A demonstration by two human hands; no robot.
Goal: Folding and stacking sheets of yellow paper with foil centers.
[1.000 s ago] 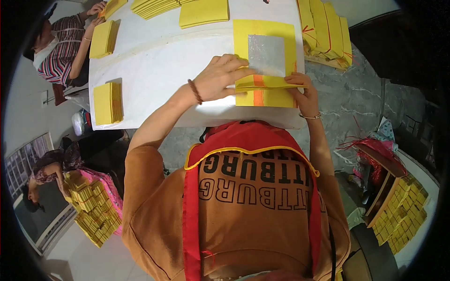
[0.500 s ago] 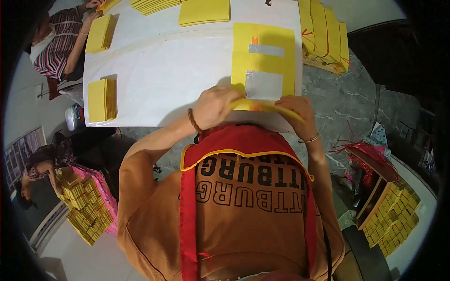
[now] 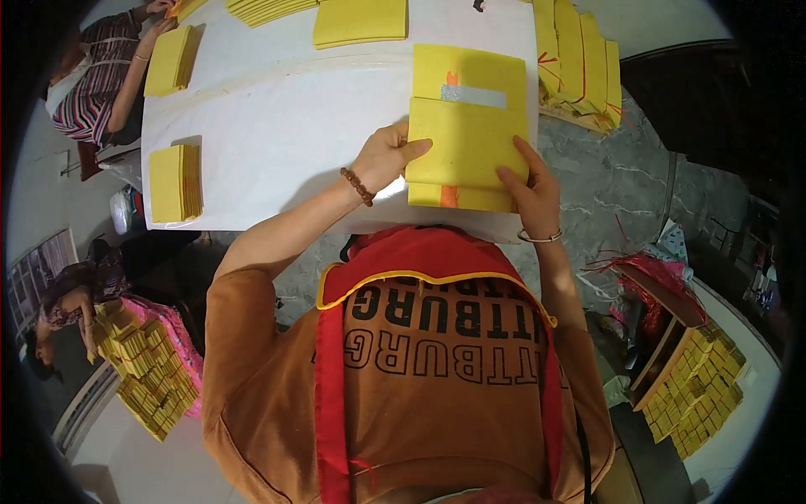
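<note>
On the white table in front of me lies a yellow paper sheet (image 3: 468,139) with its near part folded over toward the far side. A silver strip (image 3: 473,96) and an orange mark show beyond the fold, and another orange patch is on the near band. My left hand (image 3: 391,160) grips the folded paper's left edge, thumb on top and the other fingers partly hidden. At the right edge my right hand (image 3: 532,186) pinches the paper, its thumb on the surface and its fingers along the side. What lies beneath the folded panel is hidden.
Stacks of yellow paper stand along the white table's (image 3: 277,134) left side and far edge. Bundled yellow paper (image 3: 579,63) sits beyond its right edge. At the far left a person (image 3: 109,76) handles paper; another person bends by a pile of yellow bundles (image 3: 151,361).
The near edge, curled up between my hands before, now lies flat as a folded panel covering the large silver rectangle. My hands have shifted from the near edge to the sheet's two sides.
</note>
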